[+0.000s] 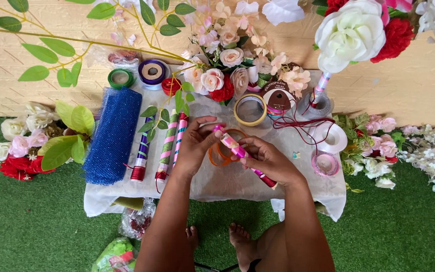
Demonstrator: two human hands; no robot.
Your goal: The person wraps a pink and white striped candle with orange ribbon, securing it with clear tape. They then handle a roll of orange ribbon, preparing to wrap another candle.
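Note:
My left hand and my right hand hold a thin stick wrapped in pink and white ribbon above a low table draped in white cloth. The left fingers pinch the stick's upper end. The right hand grips its middle, and the dark red lower end pokes out past it to the right. An orange ribbon ring lies on the cloth just under my hands.
Three wrapped sticks and a blue mesh roll lie on the left of the table. Ribbon and tape rolls sit at the back and right. Artificial flowers and leafy stems surround it. My bare feet rest on green turf.

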